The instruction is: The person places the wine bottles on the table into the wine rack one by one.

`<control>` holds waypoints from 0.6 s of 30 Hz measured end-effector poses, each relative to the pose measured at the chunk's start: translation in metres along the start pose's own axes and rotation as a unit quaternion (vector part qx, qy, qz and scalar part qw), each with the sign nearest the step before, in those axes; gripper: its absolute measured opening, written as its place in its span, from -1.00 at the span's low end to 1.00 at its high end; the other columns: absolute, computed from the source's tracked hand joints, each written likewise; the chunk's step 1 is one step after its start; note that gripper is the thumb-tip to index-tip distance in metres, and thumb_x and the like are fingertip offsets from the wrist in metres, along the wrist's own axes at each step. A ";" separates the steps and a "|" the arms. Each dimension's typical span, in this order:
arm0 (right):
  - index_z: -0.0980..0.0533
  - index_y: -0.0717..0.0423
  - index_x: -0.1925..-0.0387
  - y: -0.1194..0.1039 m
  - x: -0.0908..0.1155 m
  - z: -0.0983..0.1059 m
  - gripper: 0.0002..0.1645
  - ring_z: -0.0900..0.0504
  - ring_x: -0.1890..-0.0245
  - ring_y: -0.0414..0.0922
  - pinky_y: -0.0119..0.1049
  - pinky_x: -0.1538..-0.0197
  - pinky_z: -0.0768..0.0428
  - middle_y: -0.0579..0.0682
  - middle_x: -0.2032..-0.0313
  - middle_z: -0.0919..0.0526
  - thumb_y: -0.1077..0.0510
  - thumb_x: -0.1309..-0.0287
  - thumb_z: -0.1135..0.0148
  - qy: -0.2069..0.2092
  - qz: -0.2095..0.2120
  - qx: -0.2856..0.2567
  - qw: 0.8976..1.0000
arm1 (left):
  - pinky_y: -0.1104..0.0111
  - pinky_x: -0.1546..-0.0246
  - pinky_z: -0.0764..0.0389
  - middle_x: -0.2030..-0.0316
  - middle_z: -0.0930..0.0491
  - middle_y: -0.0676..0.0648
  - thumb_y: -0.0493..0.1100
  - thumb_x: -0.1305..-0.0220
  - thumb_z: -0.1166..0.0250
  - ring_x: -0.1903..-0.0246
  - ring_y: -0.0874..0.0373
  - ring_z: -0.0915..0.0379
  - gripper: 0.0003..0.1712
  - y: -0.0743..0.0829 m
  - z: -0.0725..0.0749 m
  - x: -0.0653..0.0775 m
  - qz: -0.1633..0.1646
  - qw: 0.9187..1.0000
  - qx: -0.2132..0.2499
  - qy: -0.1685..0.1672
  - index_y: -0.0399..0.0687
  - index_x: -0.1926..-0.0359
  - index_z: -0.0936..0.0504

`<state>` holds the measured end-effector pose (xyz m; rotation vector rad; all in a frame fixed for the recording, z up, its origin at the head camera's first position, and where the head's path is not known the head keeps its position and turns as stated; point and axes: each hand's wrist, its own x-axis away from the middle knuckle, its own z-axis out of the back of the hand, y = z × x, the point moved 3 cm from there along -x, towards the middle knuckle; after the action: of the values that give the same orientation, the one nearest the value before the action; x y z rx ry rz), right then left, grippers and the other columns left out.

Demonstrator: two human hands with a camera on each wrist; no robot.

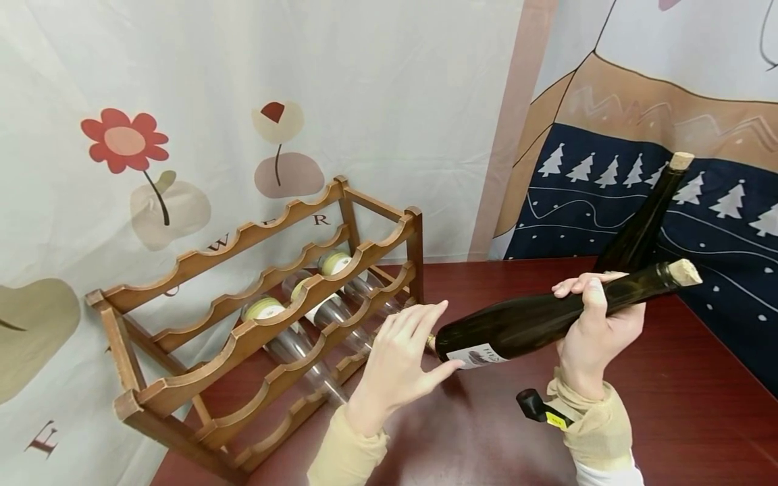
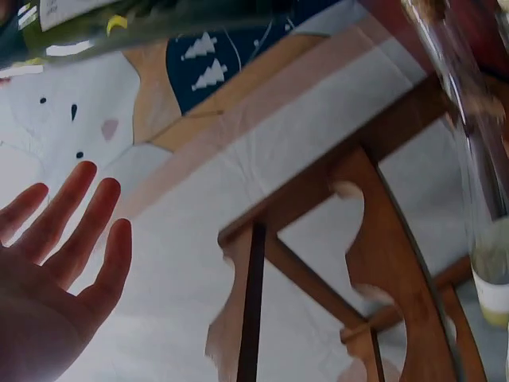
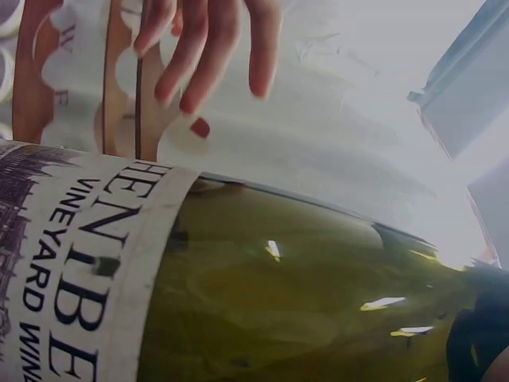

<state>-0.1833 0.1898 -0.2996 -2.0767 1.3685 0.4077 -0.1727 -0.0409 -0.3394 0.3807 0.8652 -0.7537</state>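
My right hand (image 1: 598, 331) grips a dark green wine bottle (image 1: 516, 327) around its neck end, below the cork (image 1: 685, 272). The bottle is held tilted above the table, its base toward the left and its cork up to the right. A white printed label (image 3: 95, 263) wraps its lower part. Close to the base is my left hand (image 1: 401, 358), fingers extended and thumb spread near the label. In the left wrist view, the fingers (image 2: 75, 215) are straight and hold nothing. Whether the thumb touches the glass is unclear.
A wooden wine rack (image 1: 415, 250) with scalloped rails stands at the left, holding clear bottles (image 1: 298, 344) with their necks slanting down toward me. Another corked dark bottle (image 1: 638, 229) stands upright at the back right of the red-brown table (image 1: 687, 398). Printed cloth (image 1: 389, 115) hangs behind.
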 end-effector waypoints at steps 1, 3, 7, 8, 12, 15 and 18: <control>-0.35 0.39 0.46 0.000 0.001 -0.001 -0.96 -0.51 0.76 0.02 -0.20 0.51 -0.60 0.18 0.68 -0.48 0.48 -0.04 -0.02 0.000 -0.002 -0.007 1.000 | 0.25 0.00 -0.51 -0.03 -0.59 -0.04 0.27 0.18 -0.46 -0.05 0.09 -0.51 -0.04 0.002 -0.002 0.000 -0.001 1.000 0.002 -0.003 -0.06 -0.24 -0.42; -0.33 0.40 0.46 -0.001 0.002 -0.003 -0.94 -0.49 0.76 0.04 -0.19 0.52 -0.59 0.19 0.69 -0.46 0.49 -0.04 -0.03 0.004 -0.007 -0.021 1.000 | 0.25 -0.01 -0.50 -0.05 -0.57 -0.04 0.30 0.20 -0.46 -0.08 0.09 -0.50 0.01 0.004 -0.005 0.000 -0.001 1.000 0.006 -0.007 -0.06 -0.26 -0.39; -0.30 0.40 0.43 -0.003 0.005 -0.006 -0.91 -0.45 0.78 0.04 -0.17 0.55 -0.58 0.19 0.70 -0.41 0.50 -0.04 -0.04 0.013 -0.023 -0.046 0.999 | 0.26 -0.02 -0.49 -0.10 -0.54 -0.03 0.35 0.22 -0.45 -0.11 0.11 -0.47 0.08 0.010 -0.013 0.001 -0.004 1.000 0.013 -0.014 -0.05 -0.30 -0.34; -0.30 0.39 0.42 -0.004 0.006 -0.006 -0.91 -0.45 0.78 0.04 -0.17 0.55 -0.58 0.19 0.70 -0.41 0.50 -0.04 -0.03 0.013 -0.027 -0.050 0.998 | 0.26 -0.02 -0.49 -0.11 -0.54 -0.03 0.36 0.22 -0.45 -0.12 0.11 -0.47 0.09 0.011 -0.015 0.001 -0.005 1.000 0.014 -0.014 -0.05 -0.31 -0.33; -0.28 0.39 0.40 -0.005 0.008 -0.009 -0.91 -0.45 0.76 0.04 -0.17 0.54 -0.58 0.19 0.69 -0.40 0.50 -0.07 -0.01 0.005 -0.036 -0.065 0.997 | 0.26 -0.05 -0.47 -0.16 -0.51 -0.02 0.39 0.27 -0.45 -0.16 0.11 -0.45 0.15 0.016 -0.020 0.001 -0.009 1.000 0.008 -0.016 -0.04 -0.33 -0.30; -0.28 0.39 0.41 -0.006 0.010 -0.011 -0.92 -0.46 0.74 0.04 -0.18 0.52 -0.58 0.19 0.67 -0.40 0.50 -0.09 0.00 -0.003 -0.041 -0.071 0.997 | 0.25 -0.07 -0.46 -0.19 -0.49 -0.02 0.44 0.30 -0.44 -0.20 0.10 -0.41 0.19 0.018 -0.024 0.002 -0.010 1.000 0.003 -0.020 -0.02 -0.34 -0.29; -0.29 0.39 0.42 -0.007 0.011 -0.012 -0.92 -0.47 0.74 0.03 -0.18 0.51 -0.59 0.19 0.67 -0.40 0.50 -0.10 -0.01 -0.005 -0.045 -0.075 0.996 | 0.24 -0.08 -0.46 -0.19 -0.47 -0.03 0.46 0.31 -0.42 -0.22 0.10 -0.39 0.20 0.020 -0.027 0.003 -0.008 1.000 0.002 -0.024 -0.01 -0.34 -0.29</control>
<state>-0.1735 0.1761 -0.2947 -2.2450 1.2668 0.4945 -0.1714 -0.0126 -0.3577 0.3583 0.8223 -0.7757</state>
